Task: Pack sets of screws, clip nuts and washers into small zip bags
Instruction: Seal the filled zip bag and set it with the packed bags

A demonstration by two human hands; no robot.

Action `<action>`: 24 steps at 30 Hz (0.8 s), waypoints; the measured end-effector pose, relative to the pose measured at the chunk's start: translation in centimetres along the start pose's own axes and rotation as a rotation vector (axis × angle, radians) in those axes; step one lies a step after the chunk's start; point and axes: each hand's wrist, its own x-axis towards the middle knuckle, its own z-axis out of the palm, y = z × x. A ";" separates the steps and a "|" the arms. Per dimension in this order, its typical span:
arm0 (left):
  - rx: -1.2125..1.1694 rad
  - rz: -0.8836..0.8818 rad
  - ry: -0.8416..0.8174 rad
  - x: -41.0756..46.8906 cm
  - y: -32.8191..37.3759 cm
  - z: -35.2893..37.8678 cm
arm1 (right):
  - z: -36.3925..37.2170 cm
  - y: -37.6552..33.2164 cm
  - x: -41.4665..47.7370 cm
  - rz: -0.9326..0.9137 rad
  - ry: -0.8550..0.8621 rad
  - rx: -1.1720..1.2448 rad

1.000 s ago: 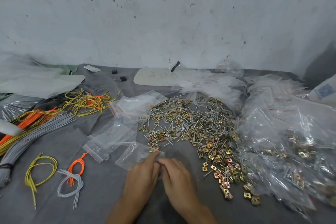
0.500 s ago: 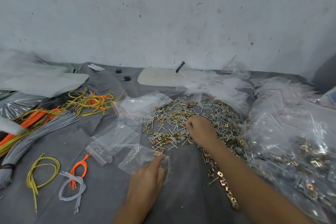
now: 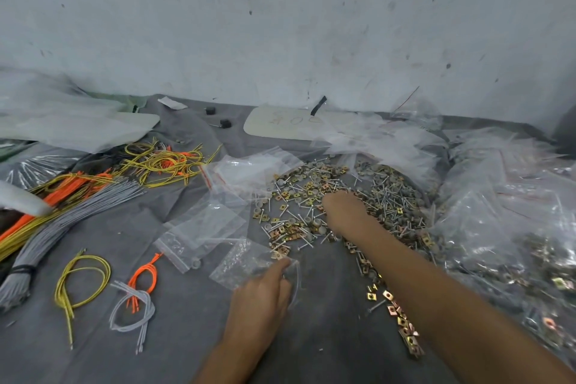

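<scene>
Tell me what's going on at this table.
A person is packing hardware into bags. The left hand pinches a small zip bag on the grey cloth. The right hand reaches into the loose pile of screws, clip nuts and washers; whether it has picked anything up cannot be seen. More empty bags lie left of the pile, and a heap of filled bags sits to its right.

Rear wall (image 3: 280, 25): pale painted plaster, scuffed and flecked with dark marks across its whole face. Work surface (image 3: 174, 337): covered by a wrinkled grey cloth that runs up to the wall's base. Far right corner (image 3: 565, 131): dark, detail indistinct. Lighting: even and diffuse.
</scene>
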 end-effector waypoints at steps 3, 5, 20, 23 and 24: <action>0.009 -0.005 -0.009 -0.1 0.0 0.0 | -0.1 0.1 -0.2 -0.031 -0.029 -0.001; -0.003 -0.006 -0.017 -0.1 0.0 -0.1 | -0.3 0.5 -0.4 -0.028 -0.035 0.051; 0.002 -0.004 0.020 0.0 0.1 0.1 | -2.1 2.2 -7.7 0.054 0.044 1.049; 0.009 0.000 0.021 0.0 -0.1 0.2 | -0.3 -0.8 -11.7 -0.114 -0.067 1.182; 0.012 0.000 0.019 0.0 0.0 0.3 | 0.4 -1.9 -12.6 -0.137 -0.083 1.204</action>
